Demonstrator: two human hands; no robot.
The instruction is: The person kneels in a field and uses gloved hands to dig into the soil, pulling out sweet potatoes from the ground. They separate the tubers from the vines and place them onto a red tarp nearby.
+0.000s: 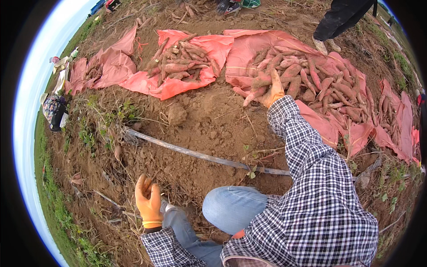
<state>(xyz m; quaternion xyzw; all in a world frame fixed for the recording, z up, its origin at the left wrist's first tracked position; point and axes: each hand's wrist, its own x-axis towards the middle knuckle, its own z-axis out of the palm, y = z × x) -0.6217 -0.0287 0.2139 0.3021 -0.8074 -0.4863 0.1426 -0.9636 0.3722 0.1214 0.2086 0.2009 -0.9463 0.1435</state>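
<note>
My right hand [274, 90], in a soiled orange glove, reaches to the near left edge of a large heap of sweet potatoes [313, 78] on a pink plastic sheet [245, 65]. Its fingers are around or against a few muddy roots there; the palm side is hidden, so the grip is unclear. Low on the left, my left hand [148, 200], also orange-gloved, is raised over the soil beside my jeans-clad leg, fingers partly curled and nothing in them. A second heap of sweet potatoes [181, 63] lies on a brighter pink sheet [213, 41] at upper centre.
A flat drip-irrigation hose [200, 155] crosses the soil before my knees. Dry vines and a soil clod [176, 114] lie around it. A person's dark-trousered leg [342, 20] stands beyond the right heap. Another person [55, 111] is at the far left. Smaller root piles lie at both sides.
</note>
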